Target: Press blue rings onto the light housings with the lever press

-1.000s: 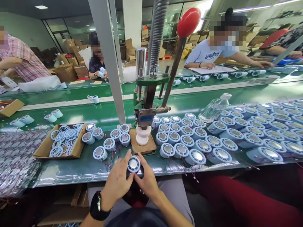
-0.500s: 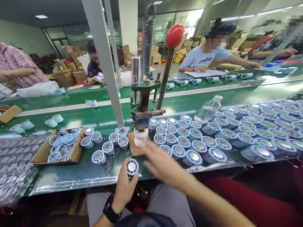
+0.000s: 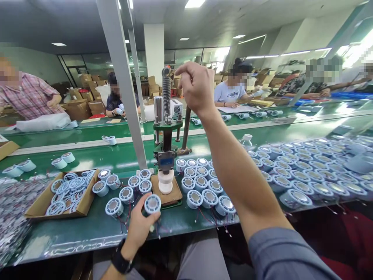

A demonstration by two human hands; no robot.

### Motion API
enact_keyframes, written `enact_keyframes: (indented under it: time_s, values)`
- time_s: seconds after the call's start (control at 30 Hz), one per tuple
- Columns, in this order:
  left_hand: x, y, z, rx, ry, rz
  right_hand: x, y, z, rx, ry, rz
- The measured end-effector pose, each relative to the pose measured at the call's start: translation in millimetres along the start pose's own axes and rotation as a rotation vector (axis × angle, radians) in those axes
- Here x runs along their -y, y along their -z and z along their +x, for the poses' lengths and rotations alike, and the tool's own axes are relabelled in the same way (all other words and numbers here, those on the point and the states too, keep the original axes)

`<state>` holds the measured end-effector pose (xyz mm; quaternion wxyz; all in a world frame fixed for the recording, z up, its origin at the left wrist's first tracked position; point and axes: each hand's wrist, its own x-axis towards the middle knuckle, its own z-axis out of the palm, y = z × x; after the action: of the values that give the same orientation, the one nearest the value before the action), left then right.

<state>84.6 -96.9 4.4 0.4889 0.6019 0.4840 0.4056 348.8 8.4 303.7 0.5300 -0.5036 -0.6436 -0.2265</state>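
My left hand grips a light blue round part with a silver centre, just left of the press base. My right hand is raised and wrapped round the top of the press lever, hiding its red knob. The green hand press stands upright, its white plastic tip above a brown board. Similar blue parts with thin wires stand on both sides of the board.
An open cardboard box holds blue rings at the left, beside a pile of wired silver pieces. Many rows of blue parts fill the right side, with a bottle behind. A grey post rises behind the bench; several people sit across.
My right hand has risen from beside the white press tip to the lever top. My left hand has moved left and the blue part is nearer the press base. The view has tilted up.
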Motion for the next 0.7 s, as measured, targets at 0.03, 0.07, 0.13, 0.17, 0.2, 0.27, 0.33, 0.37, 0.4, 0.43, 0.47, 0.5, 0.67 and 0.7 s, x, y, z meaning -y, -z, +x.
enact_keyframes:
  time_s: [0.03, 0.07, 0.13, 0.17, 0.2, 0.27, 0.33, 0.37, 0.4, 0.43, 0.47, 0.5, 0.67, 0.7]
  values:
    - [-8.1, -1.7, 12.9, 0.005, -0.025, -0.017, -1.4, -1.2, -1.6, -0.022, -0.005, 0.011]
    - [-16.0, -4.4, 26.0, 0.014, -0.045, -0.038, -1.9, -1.3, -2.2, -0.036, -0.010, 0.011]
    - [-29.0, -12.5, 49.5, 0.049, -0.066, -0.086, -1.0, -0.1, -1.0, -0.046, -0.025, -0.004]
    - [-33.4, -17.0, 58.5, 0.067, -0.069, -0.107, -0.2, 0.7, 0.0, -0.033, -0.033, -0.014]
    - [-36.2, -21.1, 65.1, 0.079, -0.071, -0.122, 0.6, 1.1, 0.9, -0.016, -0.043, -0.023]
    - [-36.9, -27.3, 71.3, 0.081, -0.079, -0.151, 1.8, 0.9, 1.7, 0.001, -0.062, -0.028]
    - [-32.5, -30.6, 71.2, 0.074, -0.094, -0.205, 2.7, -0.3, 1.2, -0.017, -0.077, -0.019]
    - [-29.2, -32.1, 70.2, 0.076, -0.104, -0.244, 3.2, -0.9, 0.6, -0.035, -0.082, -0.012]
    - [-25.6, -34.0, 69.4, 0.087, -0.111, -0.287, 3.8, -1.2, -0.1, -0.049, -0.085, -0.004]
    - [-22.0, -36.7, 69.1, 0.100, -0.114, -0.328, 4.5, -1.3, -0.8, -0.060, -0.090, 0.003]
    - [-18.8, -40.3, 69.7, 0.117, -0.114, -0.364, 5.3, -1.1, -1.8, -0.065, -0.097, 0.011]
    - [-16.1, -44.5, 71.2, 0.136, -0.117, -0.387, 6.0, -0.6, -2.9, -0.070, -0.107, 0.020]
    - [-9.6, -61.2, 83.0, 0.177, -0.147, -0.368, 6.7, -2.9, -8.1, -0.080, -0.157, 0.060]
    - [-9.1, -61.5, 84.0, 0.181, -0.148, -0.362, 6.0, -5.0, -7.3, -0.089, -0.163, 0.062]
